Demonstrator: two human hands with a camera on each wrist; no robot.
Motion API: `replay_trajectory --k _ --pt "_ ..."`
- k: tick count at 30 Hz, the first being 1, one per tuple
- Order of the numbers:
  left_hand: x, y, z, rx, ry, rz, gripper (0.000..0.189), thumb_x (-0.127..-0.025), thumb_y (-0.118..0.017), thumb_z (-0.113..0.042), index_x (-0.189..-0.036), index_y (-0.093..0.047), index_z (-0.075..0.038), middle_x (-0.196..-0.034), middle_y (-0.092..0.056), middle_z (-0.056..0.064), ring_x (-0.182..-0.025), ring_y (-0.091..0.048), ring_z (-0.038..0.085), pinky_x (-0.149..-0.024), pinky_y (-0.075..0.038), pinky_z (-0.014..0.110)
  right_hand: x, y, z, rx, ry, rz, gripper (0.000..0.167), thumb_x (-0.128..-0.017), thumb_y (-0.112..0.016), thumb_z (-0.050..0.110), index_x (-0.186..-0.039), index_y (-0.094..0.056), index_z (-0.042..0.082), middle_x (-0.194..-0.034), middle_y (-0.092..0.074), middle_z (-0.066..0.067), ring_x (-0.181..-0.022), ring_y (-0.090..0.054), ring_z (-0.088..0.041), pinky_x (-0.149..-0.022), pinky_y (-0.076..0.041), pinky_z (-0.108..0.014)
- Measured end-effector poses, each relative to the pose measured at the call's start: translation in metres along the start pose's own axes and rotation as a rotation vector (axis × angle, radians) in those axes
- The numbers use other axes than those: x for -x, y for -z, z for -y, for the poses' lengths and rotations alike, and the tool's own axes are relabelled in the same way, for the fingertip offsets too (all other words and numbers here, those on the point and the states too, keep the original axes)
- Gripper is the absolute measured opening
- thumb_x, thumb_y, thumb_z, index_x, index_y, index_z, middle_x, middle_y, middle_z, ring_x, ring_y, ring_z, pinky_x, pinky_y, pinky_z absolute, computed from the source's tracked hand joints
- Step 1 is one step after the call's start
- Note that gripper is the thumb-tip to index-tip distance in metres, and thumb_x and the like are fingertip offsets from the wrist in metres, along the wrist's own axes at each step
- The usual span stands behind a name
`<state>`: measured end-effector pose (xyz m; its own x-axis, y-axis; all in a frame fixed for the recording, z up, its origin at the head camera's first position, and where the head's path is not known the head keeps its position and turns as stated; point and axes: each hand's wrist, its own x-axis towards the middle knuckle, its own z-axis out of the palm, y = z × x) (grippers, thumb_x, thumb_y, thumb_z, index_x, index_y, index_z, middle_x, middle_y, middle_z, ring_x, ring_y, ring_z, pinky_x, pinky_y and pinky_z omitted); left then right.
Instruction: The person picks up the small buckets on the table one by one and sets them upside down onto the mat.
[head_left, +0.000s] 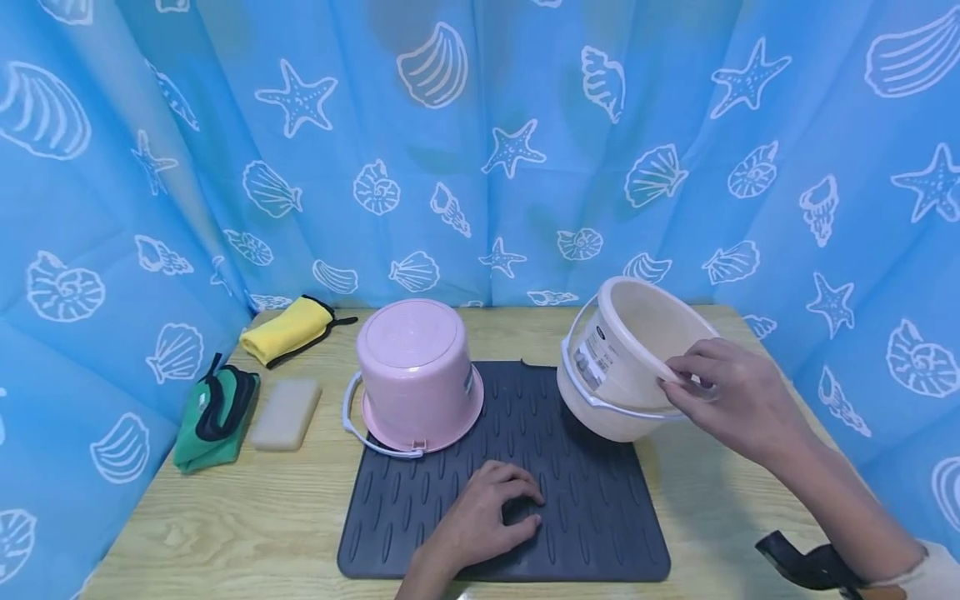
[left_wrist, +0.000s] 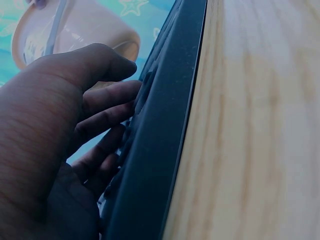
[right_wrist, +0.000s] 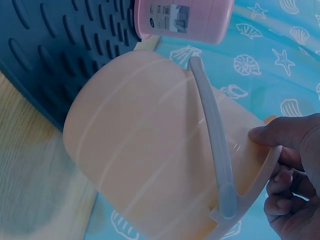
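My right hand (head_left: pixel 731 396) pinches the rim of a cream bucket (head_left: pixel 626 392), thumb outside the wall in the right wrist view. The bucket tilts over the right part of a dark grey ridged mat (head_left: pixel 517 475), its mouth up and toward the right. A label shows on its side, and its pale handle (right_wrist: pixel 215 140) hangs against the wall. Low over the front of the mat lies my left hand (head_left: pixel 491 517), fingers loosely bent, holding nothing, fingertips right at the mat. Upside down on the mat's back left stands a pink bucket (head_left: pixel 416 383), handle at its left.
Left on the wooden table (head_left: pixel 225 533) lie a folded yellow cloth (head_left: pixel 288 329), a folded green cloth (head_left: pixel 217 417) with black trim and a pale sponge block (head_left: pixel 287 414). A blue shell-patterned curtain (head_left: pixel 480 167) hangs behind and at both sides.
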<state>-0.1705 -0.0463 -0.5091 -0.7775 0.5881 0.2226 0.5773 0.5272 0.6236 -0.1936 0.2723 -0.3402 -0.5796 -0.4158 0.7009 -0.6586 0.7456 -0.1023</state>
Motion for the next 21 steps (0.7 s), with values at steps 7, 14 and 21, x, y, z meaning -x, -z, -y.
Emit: replay_trajectory --k 7,14,21 --pt "0.0007 -0.0006 0.0007 0.002 0.002 -0.007 0.012 -0.091 -0.072 -0.031 -0.102 -0.074 -0.027 -0.116 -0.061 -0.018 -0.113 -0.05 0.006 -0.1 -0.044 0.037 0.0001 -0.003 -0.0009 -0.002 0.001 -0.004 0.018 -0.067 -0.081 0.003 -0.085 -0.078 0.006 -0.079 -0.065 0.003 -0.065 -0.052 -0.008 -0.056 -0.041 -0.014" --pt "0.0008 0.0005 0.001 -0.007 -0.004 -0.023 0.013 -0.09 -0.072 -0.031 -0.102 -0.074 -0.026 -0.116 -0.062 -0.017 -0.113 -0.05 0.006 -0.099 -0.044 0.036 -0.0031 -0.0058 -0.0011 -0.004 -0.004 -0.004 0.023 -0.063 -0.085 0.0 -0.085 -0.079 0.005 -0.078 -0.066 0.002 -0.065 -0.055 -0.009 -0.056 -0.041 -0.013" --pt "0.0017 0.0003 0.0018 0.004 0.01 -0.006 0.013 -0.091 -0.072 -0.032 -0.103 -0.074 -0.028 -0.118 -0.061 -0.017 -0.115 -0.05 0.006 -0.101 -0.044 0.037 -0.0035 -0.0074 -0.0013 -0.018 -0.014 0.0 0.021 -0.065 -0.084 0.0 -0.084 -0.078 0.005 -0.077 -0.063 0.004 -0.065 -0.052 -0.008 -0.055 -0.039 -0.014"
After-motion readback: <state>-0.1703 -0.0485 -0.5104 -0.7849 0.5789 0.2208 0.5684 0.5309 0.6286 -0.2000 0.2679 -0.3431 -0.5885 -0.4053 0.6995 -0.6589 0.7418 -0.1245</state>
